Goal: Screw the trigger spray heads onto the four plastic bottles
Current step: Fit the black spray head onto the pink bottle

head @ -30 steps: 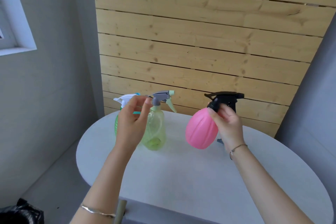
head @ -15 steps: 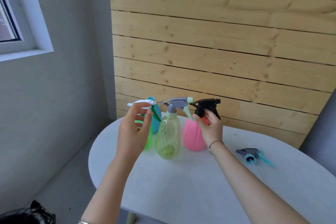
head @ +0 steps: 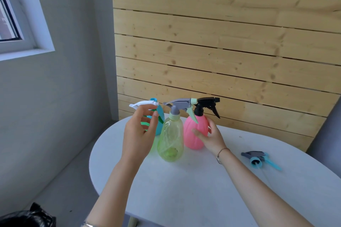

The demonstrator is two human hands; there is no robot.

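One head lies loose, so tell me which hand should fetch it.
Right. The right hand, on the pink bottle, is nearer the loose head; the left hand is busy at the white head, farther away.

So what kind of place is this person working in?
Probably a plain room or enclosed balcony at home, though I can't be sure: a pale wooden plank wall, a white-framed window in a grey wall, and a rounded white table.
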